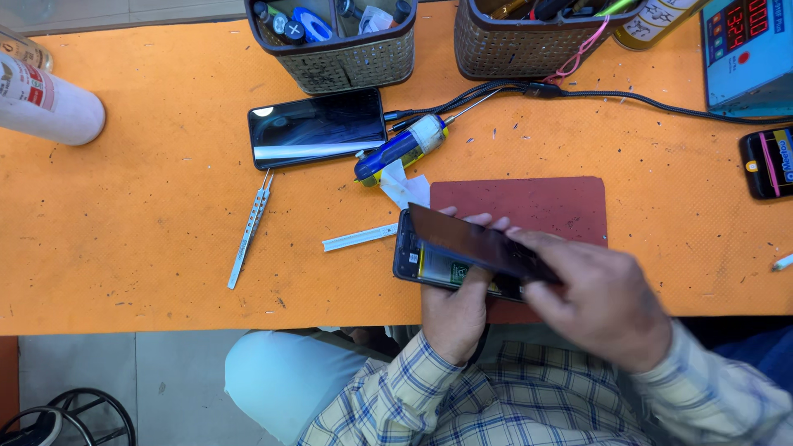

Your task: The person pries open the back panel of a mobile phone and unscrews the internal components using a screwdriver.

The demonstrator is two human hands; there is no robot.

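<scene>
Take the mat (545,202) on the table (124,231) as your landmark. The opened phone (429,264) lies on its near left corner, your hands around it. Left of the mat lie a strip (359,237), then tweezers (250,229). Behind and left of it rest a tube (402,149) and another phone (318,126); two baskets (339,49) stand farther behind.

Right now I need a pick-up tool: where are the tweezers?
In the head view, the tweezers lie left of both hands, just below the black phone.
</scene>
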